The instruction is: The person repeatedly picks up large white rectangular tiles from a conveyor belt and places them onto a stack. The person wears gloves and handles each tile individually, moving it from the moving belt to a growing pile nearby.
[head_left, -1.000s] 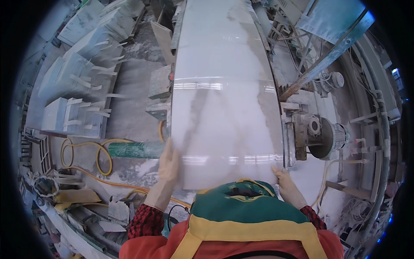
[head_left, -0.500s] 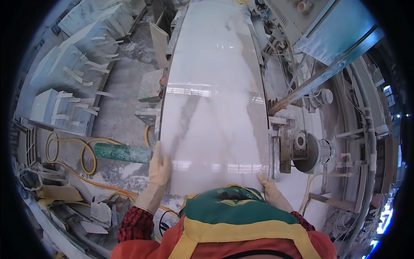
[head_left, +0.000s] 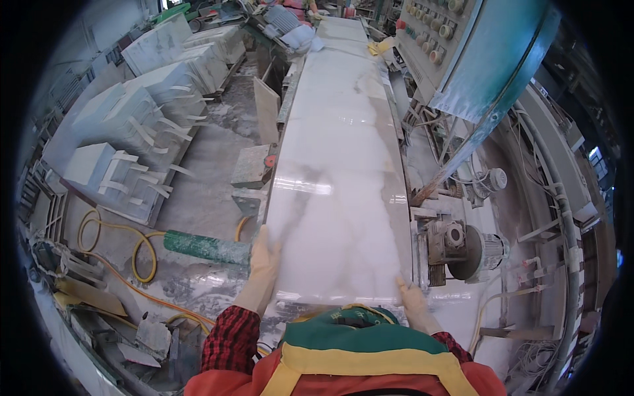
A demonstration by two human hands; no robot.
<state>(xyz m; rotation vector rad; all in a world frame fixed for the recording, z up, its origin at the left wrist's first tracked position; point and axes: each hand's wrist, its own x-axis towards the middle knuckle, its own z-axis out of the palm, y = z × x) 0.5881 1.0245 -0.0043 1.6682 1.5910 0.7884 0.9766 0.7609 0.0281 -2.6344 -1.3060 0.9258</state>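
Note:
A long, polished white stone slab [head_left: 337,218] with grey-brown veining lies lengthwise in front of me on a machine bed, its near end close to my apron. My left hand [head_left: 264,265], in a pale glove, holds the slab's left edge near that end. On the opposite edge my right hand [head_left: 414,302], also gloved, grips the near right corner, its thumb at the edge. The fingers' undersides are hidden at both edges.
Left, white stone pieces [head_left: 125,129] with pale straps stand stacked. A green roller [head_left: 206,245] and yellow hose [head_left: 146,264] lie nearby. Right are a motor [head_left: 485,254] and a control cabinet [head_left: 439,49] on a slanting post. Another person [head_left: 305,8] is at the far end.
The view has tipped up, bringing the far end and another person into sight. Both hands stay at the slab's side edges, and its near end shows more plainly.

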